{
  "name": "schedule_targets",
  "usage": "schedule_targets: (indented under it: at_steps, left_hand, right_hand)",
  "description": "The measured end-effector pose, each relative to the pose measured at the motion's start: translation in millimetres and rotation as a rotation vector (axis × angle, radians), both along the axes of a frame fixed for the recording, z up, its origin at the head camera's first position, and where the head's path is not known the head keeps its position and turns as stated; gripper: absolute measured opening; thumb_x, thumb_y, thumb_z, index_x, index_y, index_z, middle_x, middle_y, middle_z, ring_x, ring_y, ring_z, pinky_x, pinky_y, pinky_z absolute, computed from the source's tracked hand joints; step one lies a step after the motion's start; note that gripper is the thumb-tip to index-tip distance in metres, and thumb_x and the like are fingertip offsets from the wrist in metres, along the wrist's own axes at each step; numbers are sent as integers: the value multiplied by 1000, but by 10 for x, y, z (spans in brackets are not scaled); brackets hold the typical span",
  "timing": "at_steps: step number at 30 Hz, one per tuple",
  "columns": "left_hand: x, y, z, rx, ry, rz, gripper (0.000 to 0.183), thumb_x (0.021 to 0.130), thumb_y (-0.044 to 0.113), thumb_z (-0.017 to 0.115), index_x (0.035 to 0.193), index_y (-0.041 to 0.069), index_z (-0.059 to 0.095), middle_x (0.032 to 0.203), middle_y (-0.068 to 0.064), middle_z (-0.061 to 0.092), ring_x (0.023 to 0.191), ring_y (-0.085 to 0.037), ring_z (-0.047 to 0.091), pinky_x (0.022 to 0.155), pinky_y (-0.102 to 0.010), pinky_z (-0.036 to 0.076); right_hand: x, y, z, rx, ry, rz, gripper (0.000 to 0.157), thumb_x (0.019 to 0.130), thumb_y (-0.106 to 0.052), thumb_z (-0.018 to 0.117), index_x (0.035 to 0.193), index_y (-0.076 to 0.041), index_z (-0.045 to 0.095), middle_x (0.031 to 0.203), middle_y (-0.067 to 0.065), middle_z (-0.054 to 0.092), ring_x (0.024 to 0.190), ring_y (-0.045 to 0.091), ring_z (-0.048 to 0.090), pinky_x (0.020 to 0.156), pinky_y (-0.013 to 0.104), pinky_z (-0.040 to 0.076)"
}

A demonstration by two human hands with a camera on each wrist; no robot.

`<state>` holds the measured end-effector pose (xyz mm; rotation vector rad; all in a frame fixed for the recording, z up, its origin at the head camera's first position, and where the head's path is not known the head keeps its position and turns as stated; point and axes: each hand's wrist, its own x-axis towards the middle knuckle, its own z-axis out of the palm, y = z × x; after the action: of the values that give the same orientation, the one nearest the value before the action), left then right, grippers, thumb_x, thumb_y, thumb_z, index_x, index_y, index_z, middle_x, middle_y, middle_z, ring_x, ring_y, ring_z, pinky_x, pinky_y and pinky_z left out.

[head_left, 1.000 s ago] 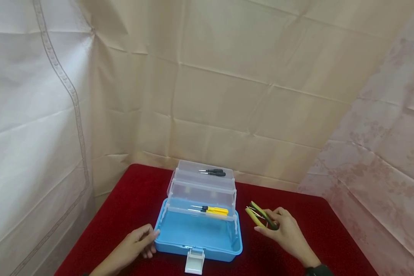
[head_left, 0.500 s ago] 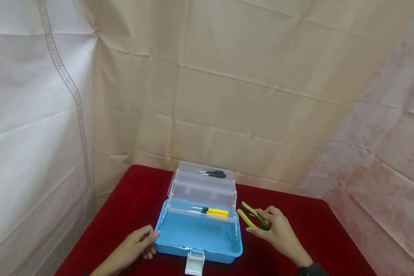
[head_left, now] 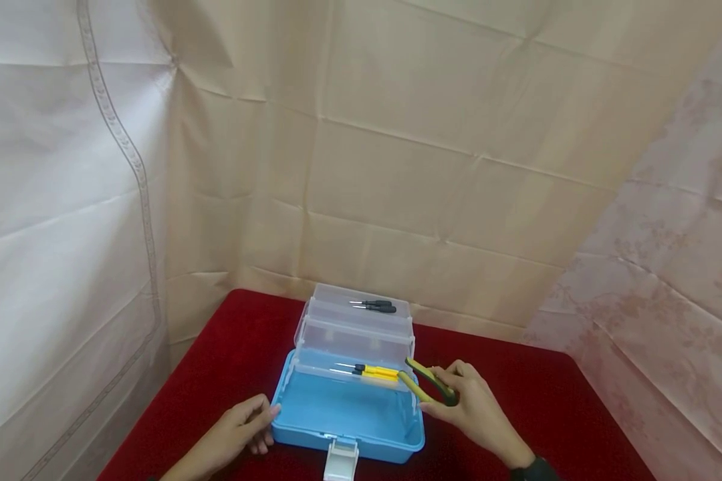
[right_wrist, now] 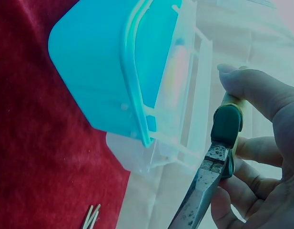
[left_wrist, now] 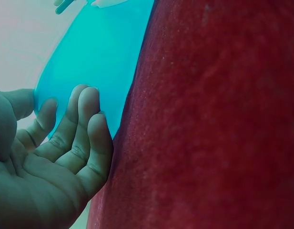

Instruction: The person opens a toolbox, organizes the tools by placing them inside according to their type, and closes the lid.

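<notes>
A blue toolbox (head_left: 345, 404) stands with its lid raised and its clear trays (head_left: 351, 334) fanned out behind. My left hand (head_left: 243, 424) rests at its left front corner, thumb at the rim. In the left wrist view its loosely bent fingers (left_wrist: 92, 138) lie along the outer wall. My right hand (head_left: 472, 407) grips pliers (head_left: 430, 384) with yellow and dark green handles, over the toolbox's right rim. Their metal head (right_wrist: 201, 186) points towards the lower left in the right wrist view. Yellow-handled screwdrivers (head_left: 376, 372) lie in the lower tray.
Black-handled screwdrivers (head_left: 376, 306) lie in the upper tray. A white latch (head_left: 340, 459) hangs from the toolbox's front. Thin pale rods (right_wrist: 91, 217) show over the red cloth (head_left: 517, 374) in the right wrist view. A beige curtain (head_left: 397, 187) hangs behind the table.
My right hand has carried the pliers leftward, from beside the toolbox to over its right rim. My left hand keeps its place at the corner.
</notes>
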<state>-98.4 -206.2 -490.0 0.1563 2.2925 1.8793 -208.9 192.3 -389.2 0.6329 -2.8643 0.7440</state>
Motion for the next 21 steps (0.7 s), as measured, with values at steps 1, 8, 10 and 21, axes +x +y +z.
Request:
schedule_targets:
  at_steps: [1, 8, 10, 21]
  left_hand:
    - [1, 0, -1, -1, 0, 0, 39, 103, 41, 47, 95, 3, 50, 83, -13, 64, 71, -22, 62, 63, -36, 53]
    - [-2, -2, 3, -5, 4, 1, 38, 103, 40, 47, 95, 3, 50, 82, -13, 65, 71, -23, 63, 63, -36, 53]
    - [-7, -2, 2, -7, 3, 3, 38, 103, 41, 47, 95, 3, 50, 82, -12, 64, 71, -22, 62, 63, -36, 53]
    - [-26, 18, -2, -18, 2, 15, 39, 103, 42, 47, 95, 4, 51, 81, -11, 65, 71, -22, 63, 63, -35, 53]
  right_hand:
    - [3, -11, -1, -2, -3, 6, 69, 66, -50, 85, 121, -11, 71, 84, -4, 48, 78, 16, 44, 54, 22, 42]
    - [23, -86, -2, -7, 4, 54, 74, 65, -59, 81, 123, -13, 70, 86, -6, 48, 79, 15, 45, 55, 22, 43]
    - [30, -109, 0, -4, 9, 65, 74, 66, -58, 82, 123, -13, 69, 86, -6, 48, 79, 15, 45, 55, 21, 43]
    - [55, -237, 25, -23, 20, 145, 75, 69, -56, 80, 124, -6, 68, 91, -6, 49, 83, 15, 45, 58, 20, 45]
